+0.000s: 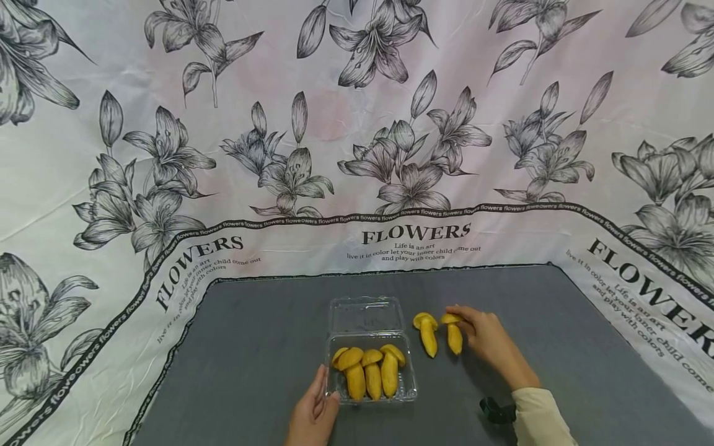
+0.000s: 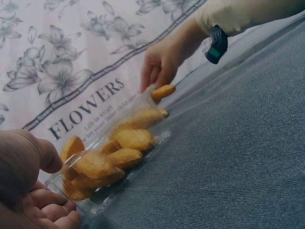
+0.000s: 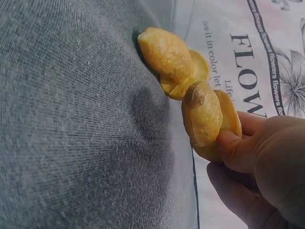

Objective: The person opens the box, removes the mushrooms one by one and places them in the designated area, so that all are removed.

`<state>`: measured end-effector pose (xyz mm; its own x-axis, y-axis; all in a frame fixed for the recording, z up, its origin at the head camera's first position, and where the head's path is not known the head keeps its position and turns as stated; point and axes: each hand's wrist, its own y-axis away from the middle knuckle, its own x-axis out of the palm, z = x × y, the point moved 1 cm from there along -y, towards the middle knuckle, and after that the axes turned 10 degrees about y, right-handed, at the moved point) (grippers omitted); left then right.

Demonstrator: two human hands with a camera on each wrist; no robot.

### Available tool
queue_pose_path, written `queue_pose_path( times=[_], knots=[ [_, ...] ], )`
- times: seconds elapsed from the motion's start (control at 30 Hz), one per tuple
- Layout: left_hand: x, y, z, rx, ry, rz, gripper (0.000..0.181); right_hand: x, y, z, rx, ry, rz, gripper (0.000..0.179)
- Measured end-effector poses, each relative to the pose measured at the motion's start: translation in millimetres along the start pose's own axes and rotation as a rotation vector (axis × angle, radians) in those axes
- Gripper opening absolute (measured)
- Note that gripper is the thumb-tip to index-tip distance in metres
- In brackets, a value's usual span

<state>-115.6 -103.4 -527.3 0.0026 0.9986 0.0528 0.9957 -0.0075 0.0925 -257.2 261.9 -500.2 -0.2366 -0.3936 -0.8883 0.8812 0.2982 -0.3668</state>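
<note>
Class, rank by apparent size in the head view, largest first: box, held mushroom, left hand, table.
1. Table
2. Box
3. Left hand, what shows of it
4. Held mushroom, partly hidden

You are gripping the clear box [image 1: 413, 385] by its near left corner with your left hand [image 1: 313, 412]. The box's lid [image 1: 365, 317] is lying open at its far edge, and yellow mushrooms [image 1: 372, 378] are lying inside the box, caps toward that lid. Just right of the box, a loose mushroom [image 1: 428, 337] is resting on the grey bench [image 1: 251, 359]. Farther right of the box, your right hand [image 1: 486, 334] is pinching another mushroom [image 1: 454, 342] at its cap. Beyond the box, a flower-printed cloth [image 1: 312, 124] is hanging behind the bench.
</note>
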Motion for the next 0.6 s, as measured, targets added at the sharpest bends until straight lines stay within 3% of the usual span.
queue_pose_path(
  times=[0.6],
  knots=[
    [0.5,-0.5,1.0,0.012,0.002,-0.012,0.08,5.5,-5.9,-6.1,-0.055,0.013,-0.002,0.033]
  ],
)
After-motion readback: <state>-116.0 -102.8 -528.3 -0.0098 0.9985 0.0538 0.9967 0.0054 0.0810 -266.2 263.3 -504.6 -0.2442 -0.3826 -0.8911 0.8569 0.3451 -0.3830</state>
